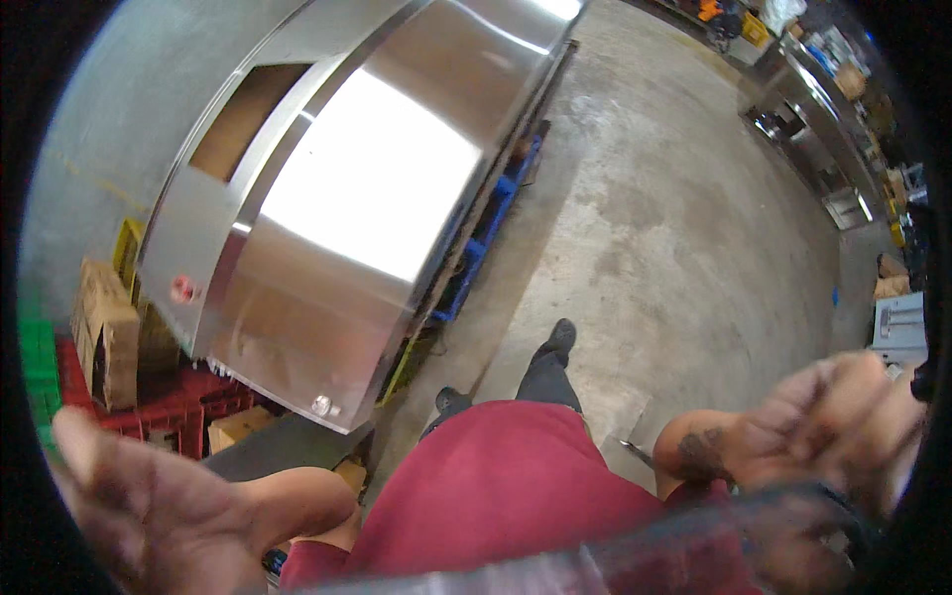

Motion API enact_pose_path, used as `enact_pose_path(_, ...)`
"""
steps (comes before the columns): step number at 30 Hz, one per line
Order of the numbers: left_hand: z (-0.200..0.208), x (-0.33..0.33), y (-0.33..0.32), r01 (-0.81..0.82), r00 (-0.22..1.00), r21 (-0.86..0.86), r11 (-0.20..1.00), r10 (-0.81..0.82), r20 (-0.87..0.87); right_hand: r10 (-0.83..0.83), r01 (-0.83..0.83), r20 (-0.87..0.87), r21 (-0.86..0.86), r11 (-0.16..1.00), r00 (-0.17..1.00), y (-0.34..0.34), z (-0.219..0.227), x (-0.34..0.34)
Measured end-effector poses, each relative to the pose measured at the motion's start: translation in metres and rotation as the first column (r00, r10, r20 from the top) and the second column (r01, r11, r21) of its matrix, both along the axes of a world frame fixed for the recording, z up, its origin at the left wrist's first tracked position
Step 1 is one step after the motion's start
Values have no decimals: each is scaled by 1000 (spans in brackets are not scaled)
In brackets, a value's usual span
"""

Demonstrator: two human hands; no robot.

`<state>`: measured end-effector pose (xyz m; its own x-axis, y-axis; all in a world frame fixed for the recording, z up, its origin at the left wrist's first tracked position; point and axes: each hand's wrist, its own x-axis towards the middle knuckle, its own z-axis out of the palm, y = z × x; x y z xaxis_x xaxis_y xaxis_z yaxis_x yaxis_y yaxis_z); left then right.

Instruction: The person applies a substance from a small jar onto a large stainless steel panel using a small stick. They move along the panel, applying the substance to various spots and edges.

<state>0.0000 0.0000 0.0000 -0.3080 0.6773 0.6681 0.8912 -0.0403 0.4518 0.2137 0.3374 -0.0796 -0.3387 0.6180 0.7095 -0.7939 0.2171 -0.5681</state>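
Close up at the lower left, my left hand [164, 511] is open, its palm partly turned up and nothing visible in it. My right hand [823, 421] is raised at the lower right. Its fingers are blurred and loosely bent but look apart, and I see nothing held. A dark, blurred band [595, 570] crosses the bottom of the view close up, between my hands; its kind is unclear. Neither hand touches the large shiny sheet-metal cabinet [327, 327] at the left. That cabinet has a rectangular opening and lies on a blue pallet [501, 213].
A cardboard box [104, 332] rests on a red plastic pallet [164, 407] beside a green crate [38, 367]. Bare concrete floor [645, 228] stretches ahead. Another metal unit [813, 129] stands at the far right, and a light grey box [899, 322] lies nearer.
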Motion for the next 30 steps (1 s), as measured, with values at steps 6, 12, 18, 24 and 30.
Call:
enact_pose_path(6, -166, -13, 229, -104, 755, 142, 984, -14, 655, 43, -10, 421, -82, 997, 906, 115, -132, -40)
enact_pose_path(12, -302, -24, 326, 123, 353, -324, 938, 264, 898, 451, 133, 699, -610, 781, 555, 174, -279, 2)
enact_pose_path(18, -346, -66, 409, 473, 322, -401, 785, 270, 908, 556, 157, 688, -683, 714, 467, 267, -326, -14)
enact_pose_path(24, -398, -155, 522, 675, 250, -295, 676, 166, 954, 652, 17, 734, -667, 745, 189, 409, -326, -94)
enact_pose_path(30, -429, -244, 637, 644, 19, -215, 734, 266, 964, 748, 175, 625, -781, 600, 223, 516, -339, -174)
